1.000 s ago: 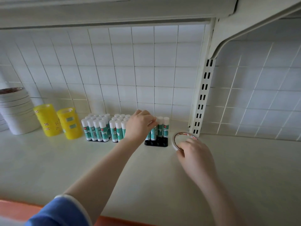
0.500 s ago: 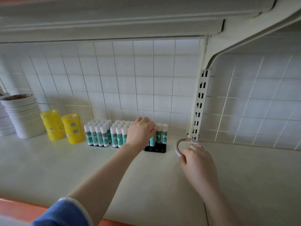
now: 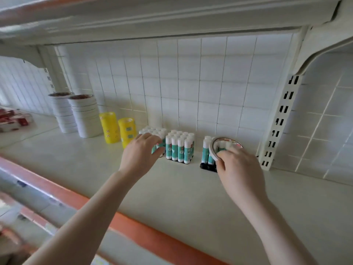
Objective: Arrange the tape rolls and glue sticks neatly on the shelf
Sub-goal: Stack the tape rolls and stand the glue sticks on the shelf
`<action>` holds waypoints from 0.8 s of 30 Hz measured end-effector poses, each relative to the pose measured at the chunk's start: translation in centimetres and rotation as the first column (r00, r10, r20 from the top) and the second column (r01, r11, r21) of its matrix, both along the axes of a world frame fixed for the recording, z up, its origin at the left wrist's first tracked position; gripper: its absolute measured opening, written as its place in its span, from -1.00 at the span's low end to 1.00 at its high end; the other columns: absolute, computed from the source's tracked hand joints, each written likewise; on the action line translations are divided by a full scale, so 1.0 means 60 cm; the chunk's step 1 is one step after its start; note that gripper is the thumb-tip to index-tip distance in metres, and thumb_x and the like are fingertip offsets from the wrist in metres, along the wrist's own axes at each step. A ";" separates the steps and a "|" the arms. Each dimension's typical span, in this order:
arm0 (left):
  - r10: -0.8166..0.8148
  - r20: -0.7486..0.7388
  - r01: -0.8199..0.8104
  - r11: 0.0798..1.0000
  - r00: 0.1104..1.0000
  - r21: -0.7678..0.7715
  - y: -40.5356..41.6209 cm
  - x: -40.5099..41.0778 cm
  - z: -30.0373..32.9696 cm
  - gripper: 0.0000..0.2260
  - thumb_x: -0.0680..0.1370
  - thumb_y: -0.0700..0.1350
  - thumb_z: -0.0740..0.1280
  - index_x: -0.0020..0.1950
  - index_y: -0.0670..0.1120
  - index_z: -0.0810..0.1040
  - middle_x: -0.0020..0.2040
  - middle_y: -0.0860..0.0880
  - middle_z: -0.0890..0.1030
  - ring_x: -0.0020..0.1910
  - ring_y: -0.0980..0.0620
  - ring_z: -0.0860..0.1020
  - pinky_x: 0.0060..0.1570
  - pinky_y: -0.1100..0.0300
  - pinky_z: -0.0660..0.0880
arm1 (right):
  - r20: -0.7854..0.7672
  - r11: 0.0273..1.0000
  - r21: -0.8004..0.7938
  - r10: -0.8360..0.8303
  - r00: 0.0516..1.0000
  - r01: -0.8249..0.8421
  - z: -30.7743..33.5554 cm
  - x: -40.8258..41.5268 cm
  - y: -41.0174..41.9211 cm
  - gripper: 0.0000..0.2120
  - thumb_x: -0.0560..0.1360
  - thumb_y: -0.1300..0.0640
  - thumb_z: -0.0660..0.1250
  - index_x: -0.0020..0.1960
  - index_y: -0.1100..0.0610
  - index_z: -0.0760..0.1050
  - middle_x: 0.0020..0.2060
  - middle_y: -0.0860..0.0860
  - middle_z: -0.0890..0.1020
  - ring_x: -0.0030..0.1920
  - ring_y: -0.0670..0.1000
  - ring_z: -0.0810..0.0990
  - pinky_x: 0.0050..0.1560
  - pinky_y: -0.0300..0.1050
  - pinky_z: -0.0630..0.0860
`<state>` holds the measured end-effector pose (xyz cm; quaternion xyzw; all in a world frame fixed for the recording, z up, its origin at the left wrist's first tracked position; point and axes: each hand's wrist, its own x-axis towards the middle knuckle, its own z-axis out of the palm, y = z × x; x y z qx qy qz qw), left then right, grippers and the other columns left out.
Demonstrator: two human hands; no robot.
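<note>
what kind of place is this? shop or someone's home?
Probably a stationery shop: a slotted metal upright carrying the shelf, trays of identical glue sticks, stacked white tape rolls and yellow tape rolls kept in bulk.

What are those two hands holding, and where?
Right hand pinches a thin tape roll by its near rim. Left hand grips the leftmost glue stick block.

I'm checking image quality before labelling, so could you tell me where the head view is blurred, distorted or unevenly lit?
Head view: the lower left corner and the orange shelf edge are smeared; wide-angle bending curves the upper shelf and the tile lines; light is soft, with faint shadows behind the glue sticks; the left hand and right hand holding the tape roll are fairly sharp.
</note>
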<state>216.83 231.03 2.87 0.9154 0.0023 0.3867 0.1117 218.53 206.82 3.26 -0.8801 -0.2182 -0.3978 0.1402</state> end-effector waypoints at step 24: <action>0.099 -0.245 -0.129 0.986 0.965 -0.107 0.621 -0.117 -0.043 -0.84 0.51 0.00 0.34 0.02 -0.03 0.60 -0.10 0.04 0.56 -0.08 0.01 0.52 -0.17 0.13 0.47 | -0.060 0.992 -0.058 0.107 0.992 -0.110 0.076 -0.008 0.621 -0.89 0.41 0.27 0.35 -0.30 0.21 0.56 -0.27 0.17 0.57 -0.22 0.25 0.53 -0.24 -0.02 0.39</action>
